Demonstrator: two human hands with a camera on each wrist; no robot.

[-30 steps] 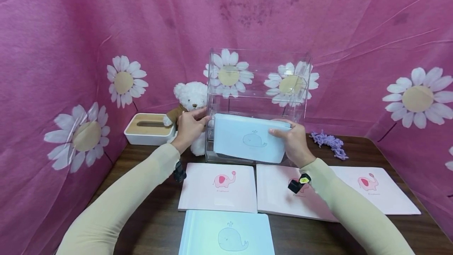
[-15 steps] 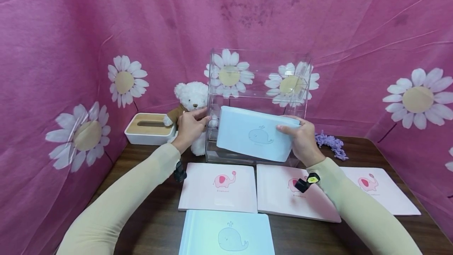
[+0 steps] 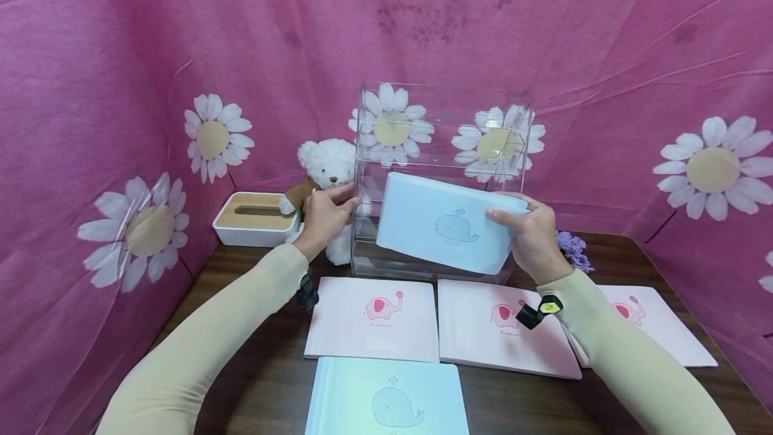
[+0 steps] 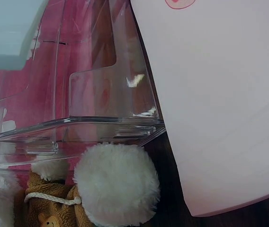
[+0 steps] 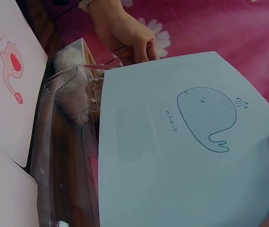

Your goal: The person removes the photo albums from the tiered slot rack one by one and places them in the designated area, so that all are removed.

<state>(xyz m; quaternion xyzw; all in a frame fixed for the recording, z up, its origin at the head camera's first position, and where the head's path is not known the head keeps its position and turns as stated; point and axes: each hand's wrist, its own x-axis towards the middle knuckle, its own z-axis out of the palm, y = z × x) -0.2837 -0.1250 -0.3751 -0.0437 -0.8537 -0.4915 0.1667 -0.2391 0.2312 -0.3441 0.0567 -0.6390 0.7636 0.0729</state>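
In my right hand is a pale blue notebook with a whale drawing, held by its right edge with the thumb on the cover. It tilts in front of the clear acrylic rack, its left end higher in the head view. My left hand pinches the rack's left side edge beside a white teddy bear. The right wrist view shows the word "Whale" on the notebook's cover, with the left hand beyond it. Only a bit of the left hand shows in the left wrist view.
Three pink elephant notebooks, the left, middle and right, lie before the rack. Another blue whale notebook lies nearest. A white tissue box with a wooden lid stands left; a purple bundle sits right.
My right hand has moved right, carrying the blue notebook, whose left end has risen and come away from the rack's left side. The left hand has stayed at the rack's edge.
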